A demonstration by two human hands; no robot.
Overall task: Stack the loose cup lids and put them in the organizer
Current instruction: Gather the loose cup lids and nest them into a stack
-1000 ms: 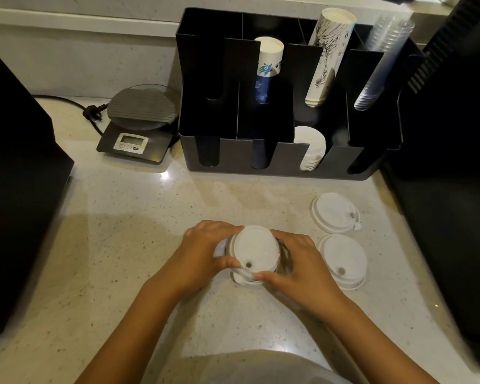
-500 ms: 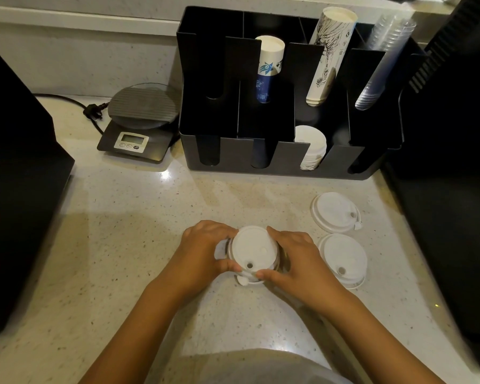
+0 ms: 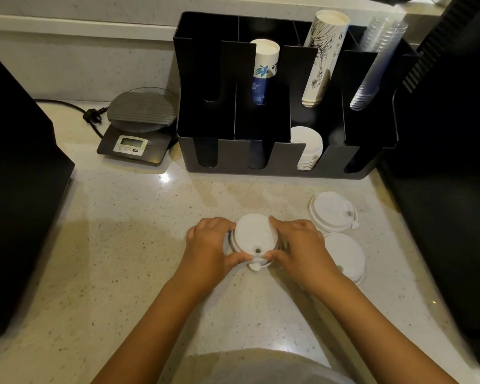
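Your left hand (image 3: 208,245) and right hand (image 3: 299,250) clasp a lid stack (image 3: 254,238) on the worktop (image 3: 122,259), two loose lids (image 3: 331,210) just right of it.

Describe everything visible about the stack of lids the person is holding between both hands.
The stack of lids is a short pile of white, plastic-looking round cup lids, resting upright on the speckled countertop. The top lid shows a smooth domed face with a small round hole near its front edge; a small tab juts out at the bottom front. The left hand and right hand clasp its sides, fingertips on the rims. It sits apart from the two loose lids to its right.
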